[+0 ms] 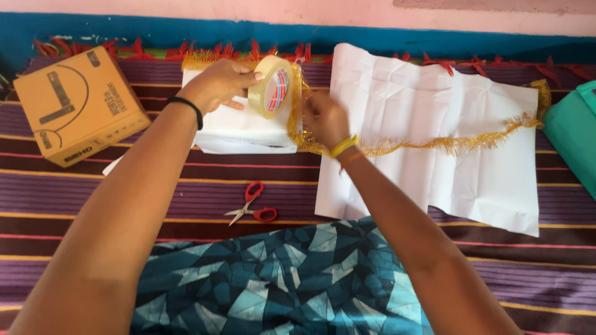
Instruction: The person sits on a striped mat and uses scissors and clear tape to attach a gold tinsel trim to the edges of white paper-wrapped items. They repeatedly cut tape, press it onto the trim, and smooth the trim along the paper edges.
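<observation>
I have my left hand (217,84) closed around a roll of clear tape (273,87), fingers over its top edge and thumb side behind, holding it upright on its rim so the open core with its red and blue inner label faces toward me. Just to the right of that grip, my right hand (324,119) is bunched with the fingertips pinched together close against the roll's edge; I think it is pinching the tape's free end or the trim there, but I cannot tell which from this view. Directly under the roll sits a white wrapped box (245,131), and a gold tinsel trim (447,144) runs from beneath my right hand off to the right, lying across a large sheet of white paper (434,167) and ending near that sheet's far right corner. Below the grip and nearer to me, a pair of red-handled scissors (253,205) lies on the purple striped mat (186,186), apart from both hands. Well to the left of my left hand stands a brown cardboard box (77,111), tilted on the mat. Far to the right, past the paper's edge, a piece of green cloth (574,133) shows. My lap, in blue patterned fabric (279,279), fills the near foreground.
</observation>
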